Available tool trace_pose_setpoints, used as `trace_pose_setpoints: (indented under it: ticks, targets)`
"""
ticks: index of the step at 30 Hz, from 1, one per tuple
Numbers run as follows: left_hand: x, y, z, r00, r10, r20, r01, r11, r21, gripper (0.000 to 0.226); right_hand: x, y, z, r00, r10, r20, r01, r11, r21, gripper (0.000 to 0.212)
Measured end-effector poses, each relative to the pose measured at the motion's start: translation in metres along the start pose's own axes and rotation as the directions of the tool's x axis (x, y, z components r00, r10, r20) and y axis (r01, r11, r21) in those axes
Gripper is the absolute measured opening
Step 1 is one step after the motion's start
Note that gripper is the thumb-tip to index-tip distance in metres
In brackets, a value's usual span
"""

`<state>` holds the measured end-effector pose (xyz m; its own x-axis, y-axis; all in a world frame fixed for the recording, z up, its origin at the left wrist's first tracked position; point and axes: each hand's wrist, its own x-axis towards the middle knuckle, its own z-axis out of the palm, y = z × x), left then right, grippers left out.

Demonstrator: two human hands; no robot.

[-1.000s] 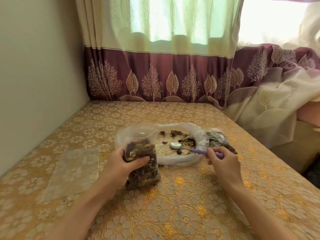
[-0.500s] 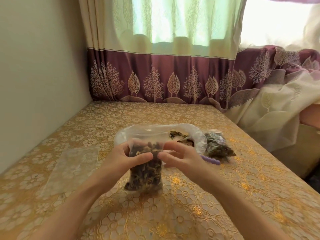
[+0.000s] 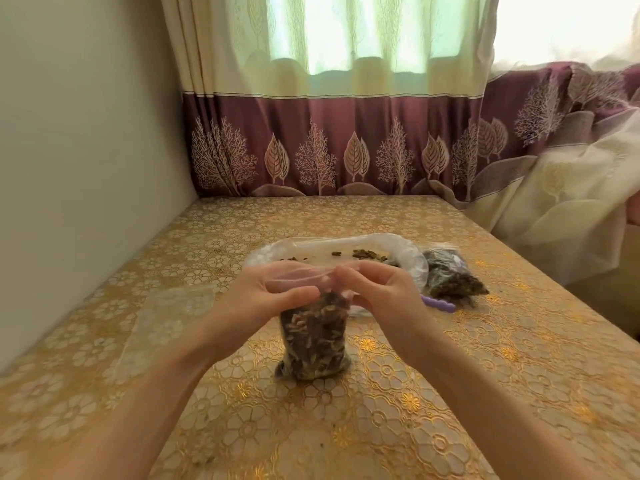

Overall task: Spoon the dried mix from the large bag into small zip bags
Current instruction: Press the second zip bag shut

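Both forearms extend forward. Left hand [image 3: 263, 299] and right hand [image 3: 381, 296] meet at centre, fingers [image 3: 298, 293] curled, pinching.

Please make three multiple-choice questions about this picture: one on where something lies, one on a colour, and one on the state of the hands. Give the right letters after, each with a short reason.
1. Where does the empty zip bag lie, relative to the filled zip bag that the hands hold?
A. to its left on the table
B. inside the large bag
C. on the curtain

2. What colour is the spoon handle that shows behind the right hand?
A. red
B. purple
C. black

3. What are the left hand and the right hand doing?
A. both lie flat on the table
B. one holds the spoon
C. both pinch the top of the filled zip bag

Answers: 1 A, the flat clear bag lies on the tablecloth by the left forearm. 2 B, the handle is light purple. 3 C, the fingers of both hands close on the bag's clear top edge.
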<state>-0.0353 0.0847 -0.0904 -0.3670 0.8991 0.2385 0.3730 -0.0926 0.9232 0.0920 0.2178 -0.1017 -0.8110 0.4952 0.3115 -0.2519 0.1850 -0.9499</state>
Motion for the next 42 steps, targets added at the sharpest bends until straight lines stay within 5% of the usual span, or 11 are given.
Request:
trace_pose_setpoints:
  ticks: [3,13,19,23,25,32,37,42]
  targets:
    - [0.001,0.002,-0.007,0.993,-0.030,-0.115,0.023,0.998,-0.062,0.027,0.003,-0.005,0.000,0.999,0.017,-0.033,-0.013,0.993,0.117,0.015]
    - [0.008,-0.001,-0.016,0.986,-0.001,-0.165,-0.009,0.998,-0.056,0.014,0.007,0.001,-0.010,0.989,0.150,-0.003,-0.145,0.962,0.231,0.021]
    - [0.004,-0.015,-0.021,0.974,-0.025,-0.223,-0.008,0.989,-0.149,0.019,0.011,0.006,-0.012,0.988,0.129,0.083,-0.147,0.953,0.263,0.027]
    - [0.001,-0.017,-0.027,0.978,-0.064,-0.199,0.016,0.972,-0.234,0.032,0.013,0.009,-0.009,0.990,0.144,0.004,-0.139,0.945,0.296,0.025]
    - [0.001,-0.018,-0.027,0.973,-0.060,-0.222,0.007,0.973,-0.231,0.041,0.012,0.010,-0.006,0.989,0.135,-0.067,-0.110,0.952,0.286,0.019]
    - [0.002,-0.019,-0.025,0.941,-0.047,-0.335,-0.035,0.971,-0.235,0.019,0.010,0.011,0.003,0.963,0.088,-0.254,-0.037,0.979,0.199,0.014]
    - [0.001,-0.017,-0.019,0.930,0.045,-0.364,-0.117,0.977,-0.179,0.007,0.008,0.010,0.006,0.961,0.075,-0.267,-0.019,0.978,0.205,0.021]
    - [0.001,-0.018,-0.014,0.932,0.074,-0.354,-0.130,0.982,-0.137,0.018,0.006,0.012,0.005,0.970,-0.009,-0.244,0.028,0.997,0.075,0.012]
